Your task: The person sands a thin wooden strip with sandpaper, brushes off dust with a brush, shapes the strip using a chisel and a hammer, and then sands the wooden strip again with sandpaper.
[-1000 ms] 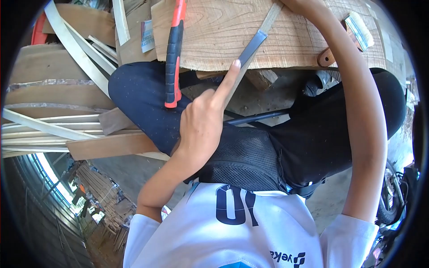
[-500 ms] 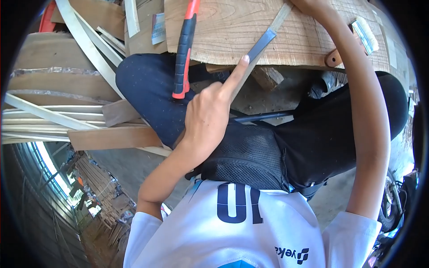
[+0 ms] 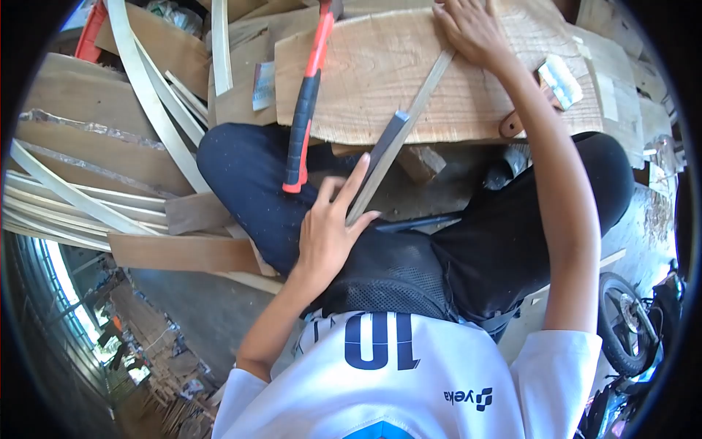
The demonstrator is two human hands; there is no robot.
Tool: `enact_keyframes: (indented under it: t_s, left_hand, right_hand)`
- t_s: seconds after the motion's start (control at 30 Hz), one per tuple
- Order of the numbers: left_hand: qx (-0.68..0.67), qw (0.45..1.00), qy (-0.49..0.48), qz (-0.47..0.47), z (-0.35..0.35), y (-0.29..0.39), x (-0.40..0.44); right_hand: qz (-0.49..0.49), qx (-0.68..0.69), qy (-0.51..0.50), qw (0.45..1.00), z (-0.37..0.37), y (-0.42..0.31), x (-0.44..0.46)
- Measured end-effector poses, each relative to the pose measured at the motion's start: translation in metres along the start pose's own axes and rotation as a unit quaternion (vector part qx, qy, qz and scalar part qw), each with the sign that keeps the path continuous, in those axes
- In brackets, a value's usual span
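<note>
My left hand [image 3: 325,230] has its thumb and fingers around the near end of a thin wooden strip [image 3: 409,121], index finger stretched along it. Against the strip's left side lies a flat dark bar [image 3: 387,137] with a shiny tip; its kind is unclear. My right hand [image 3: 472,31] lies with fingers extended on a thick wooden slab [image 3: 344,80], close to the strip's far end. Left of the strip, a hammer [image 3: 303,117] with a red and black handle overhangs the slab's near edge. Right of it rests a paintbrush [image 3: 559,84], partly behind my right forearm.
Long pale strips [image 3: 80,197] and brown boards [image 3: 183,252] lie to the left. My knees spread beneath the slab's near edge, with a wood block [image 3: 422,164] between them. A motorcycle wheel [image 3: 627,325] stands at lower right.
My left hand has slid back toward my body, and the dark bar sits lower beside the strip. My left thumb now shows spread apart. The view has tilted, showing more of the slab and right hand.
</note>
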State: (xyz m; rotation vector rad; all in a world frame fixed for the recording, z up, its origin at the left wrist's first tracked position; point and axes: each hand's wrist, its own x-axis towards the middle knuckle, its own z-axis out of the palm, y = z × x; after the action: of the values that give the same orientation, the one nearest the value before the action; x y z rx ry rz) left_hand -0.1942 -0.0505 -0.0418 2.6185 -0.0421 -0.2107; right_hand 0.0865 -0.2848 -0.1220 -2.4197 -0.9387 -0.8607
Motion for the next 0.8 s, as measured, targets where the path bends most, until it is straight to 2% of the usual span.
enact_keyframes:
  t_s: [0.07,0.1,0.13,0.17,0.23,0.27,0.33,0.43,0.47,0.5,0.57,0.63,0.67,0.73,0.8]
  left_hand:
    - [-0.066,0.997,-0.022,-0.043,0.001,-0.005,-0.003]
    - [-0.112,0.993,-0.001,-0.029,-0.001,-0.006,-0.002]
    - [-0.136,0.99,-0.014,-0.022,-0.004,-0.01,-0.001]
    - [-0.16,0.987,-0.026,-0.015,-0.007,-0.015,-0.001]
    - [-0.208,0.978,-0.03,0.002,-0.011,-0.02,-0.004]
    - [-0.225,0.974,-0.034,0.012,-0.013,-0.022,-0.004]
    - [-0.251,0.967,-0.039,0.023,-0.011,-0.033,-0.003]
    - [-0.313,0.946,-0.079,0.033,-0.021,-0.035,0.0]
    - [-0.35,0.926,-0.138,-0.033,-0.035,-0.027,0.0]
    - [-0.382,0.897,-0.198,-0.098,-0.044,-0.022,0.001]
    - [-0.396,0.89,-0.207,-0.085,-0.044,-0.024,0.0]
    - [-0.409,0.886,-0.211,-0.063,-0.047,-0.023,-0.003]
    - [-0.407,0.884,-0.222,-0.062,-0.049,-0.022,-0.005]
    - [-0.397,0.888,-0.225,-0.052,-0.049,-0.022,-0.008]
    - [-0.387,0.891,-0.233,-0.045,-0.048,-0.021,-0.014]
  right_hand:
    - [0.122,0.109,0.092,0.982,0.014,0.015,-0.004]
    - [0.172,0.167,0.148,0.959,0.021,0.022,-0.006]
    - [0.225,0.163,0.095,0.956,0.013,0.028,-0.011]
    - [0.293,0.193,0.197,0.915,0.025,0.035,-0.011]
    - [0.336,0.283,0.153,0.885,0.012,0.03,-0.018]
    - [0.333,0.278,0.122,0.893,0.005,0.024,-0.02]
    - [0.364,0.353,0.11,0.855,0.006,0.012,-0.023]
    - [0.394,0.389,0.105,0.826,0.0,-0.004,-0.028]
    - [0.406,0.405,0.11,0.812,-0.005,-0.009,-0.028]
    - [0.424,0.438,0.116,0.784,-0.011,-0.014,-0.028]
    - [0.451,0.501,0.097,0.733,-0.023,-0.017,-0.029]
    - [0.465,0.601,0.067,0.647,-0.044,-0.036,-0.02]
    - [0.463,0.585,0.062,0.663,-0.044,-0.039,-0.022]
    - [0.506,0.578,0.025,0.64,-0.047,-0.048,-0.019]
    - [0.523,0.577,0.029,0.626,-0.051,-0.055,-0.021]
